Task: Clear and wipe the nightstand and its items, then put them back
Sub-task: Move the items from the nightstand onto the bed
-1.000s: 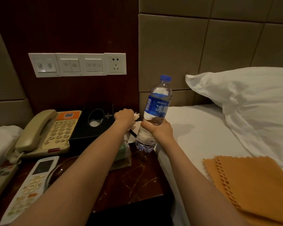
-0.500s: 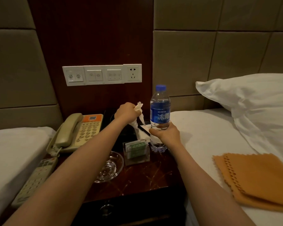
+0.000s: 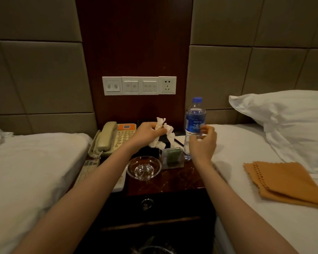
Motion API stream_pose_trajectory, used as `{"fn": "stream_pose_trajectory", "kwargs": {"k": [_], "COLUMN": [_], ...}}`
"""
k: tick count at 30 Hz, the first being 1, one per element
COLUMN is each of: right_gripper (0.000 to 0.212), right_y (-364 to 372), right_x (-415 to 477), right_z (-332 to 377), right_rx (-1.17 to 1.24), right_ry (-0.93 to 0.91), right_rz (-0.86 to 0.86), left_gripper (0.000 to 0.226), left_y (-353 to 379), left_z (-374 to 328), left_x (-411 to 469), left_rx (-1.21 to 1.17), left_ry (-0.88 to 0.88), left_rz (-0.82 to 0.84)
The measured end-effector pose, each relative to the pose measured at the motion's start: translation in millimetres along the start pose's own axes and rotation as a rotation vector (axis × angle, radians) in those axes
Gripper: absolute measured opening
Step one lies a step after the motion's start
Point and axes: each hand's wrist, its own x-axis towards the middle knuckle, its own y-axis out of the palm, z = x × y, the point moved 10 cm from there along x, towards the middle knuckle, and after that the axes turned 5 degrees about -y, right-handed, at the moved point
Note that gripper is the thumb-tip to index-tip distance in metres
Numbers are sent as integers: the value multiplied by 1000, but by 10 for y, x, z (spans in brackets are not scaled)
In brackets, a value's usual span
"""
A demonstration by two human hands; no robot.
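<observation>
- Dark wood panelling rises between two padded headboards and carries a white switch panel (image 3: 139, 85).
- Below it, the nightstand (image 3: 154, 213) stands between two white beds, and its marbled tabletop (image 3: 174, 180) is crowded.
- The left hand (image 3: 147, 133) is held above the back of the tabletop. Its fingers are curled tight round a crumpled white tissue (image 3: 170, 133), which trails down toward a black tissue box (image 3: 149, 152).
- The water bottle (image 3: 195, 121) stands upright at the tabletop's right rear corner, with its blue cap on.
- The right hand (image 3: 203, 145) is just beside the bottle's blue label. Its fingers are loosely curved and parted with nothing in their grasp. Whether the fingertips touch the label cannot be told.
- A beige telephone (image 3: 116, 138) sits at the left rear.
- A glass dish (image 3: 143, 168) is near the front, with a clear holder of green packets (image 3: 173, 156) just to its right.
- A remote (image 3: 86, 170) lies at the left edge.
- An orange cloth (image 3: 283, 182) lies folded on the right bed, below a white pillow (image 3: 283, 116).
</observation>
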Motion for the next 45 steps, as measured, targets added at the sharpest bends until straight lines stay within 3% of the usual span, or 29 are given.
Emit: {"fn": "stream_pose_trajectory", "kwargs": {"k": [3,6,11,16,27,32,36,39,43,45], "right_gripper": [35,29,21,15,4,11,22,27,18,22], "right_y": [315,534,619,611,373,191,124,132,169,204], "right_x": [-278,-602,-1182,-1712,-2395,-2685,-2780,-2739,-2782,-2804], "right_z": [233,269,194,-96,-974,-1497,-1743,-1803,-1834,-1829], "right_rx": [124,268,436,349,-40,-208,-448,-482,-529,-523], "right_ry": [-34,92,255,317,491,564,485,459,449,434], "right_rz": [304,531,750,912,994,1034,1039,970,1013,1018], "left_gripper": [15,21,19,10,23,23,27,27,22,43], "left_y": [38,36,10,286,935,1176,1290,1304,1350,1345], "left_z": [-7,28,267,696,1563,2133,2437,2483,2576,2618], "left_x": [-265,-537,-921,-1265,-1765,-2006,-2124,-2134,-2168,-2178], "left_rx": [2,22,-68,-80,-117,-127,4,69,159,175], "left_ry": [12,28,-32,-120,-352,-529,-611,-604,-617,-642], "left_rz": [78,137,204,272,399,390,405,402,447,439]}}
